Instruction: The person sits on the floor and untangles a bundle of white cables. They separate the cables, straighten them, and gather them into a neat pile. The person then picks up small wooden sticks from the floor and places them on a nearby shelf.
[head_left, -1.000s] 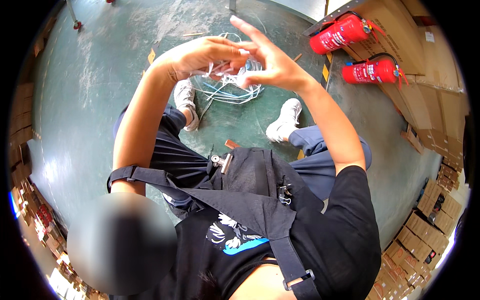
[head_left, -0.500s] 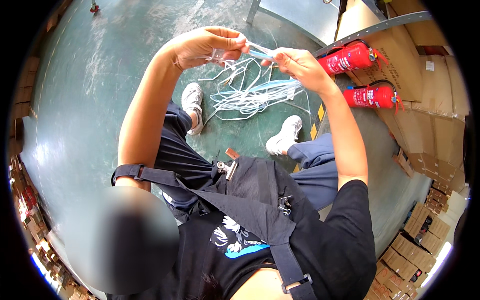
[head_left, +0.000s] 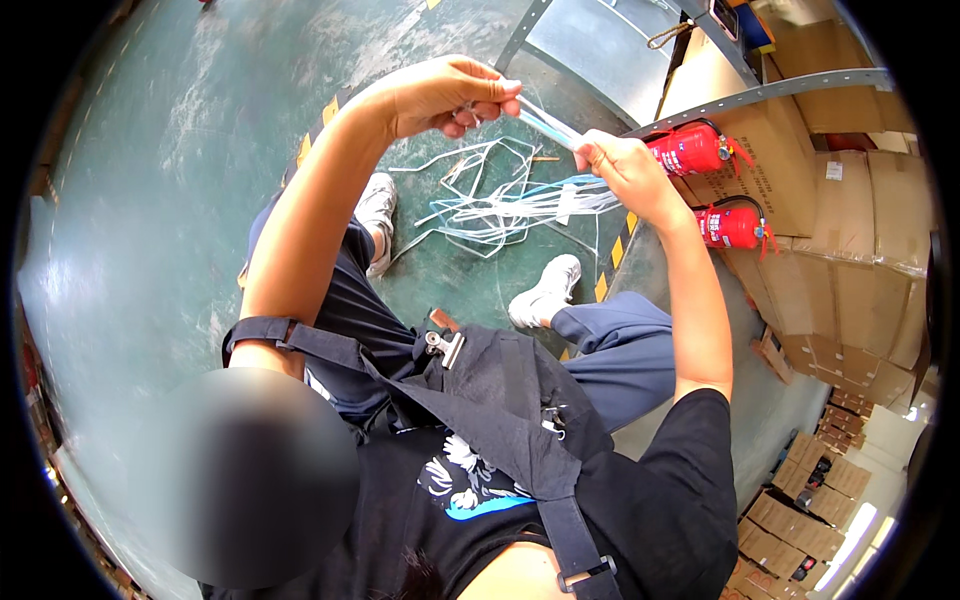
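White and light-blue plastic straps (head_left: 546,122) run in a short stretch between my two hands, up in front of me. My left hand (head_left: 455,95) pinches one end, with thumb and fingers pressed together. The other end is gripped in my right hand (head_left: 632,172), lower and to the right. Beneath them, on the green floor, a tangled pile of white and light-blue strapping (head_left: 500,205) spreads between my feet and off to the right. Whether the held straps join the pile cannot be made out.
Two red fire extinguishers (head_left: 690,150) stand right of my right hand, beside large cardboard boxes (head_left: 850,210). A grey metal rack (head_left: 600,60) rises at the far side. Yellow-black tape (head_left: 618,250) marks the floor. A metal clip (head_left: 446,348) hangs on my black apron (head_left: 490,385).
My left hand has moved slightly right, my right hand right and down. A longer stretch of strap shows between them. The whole view has shifted a little.
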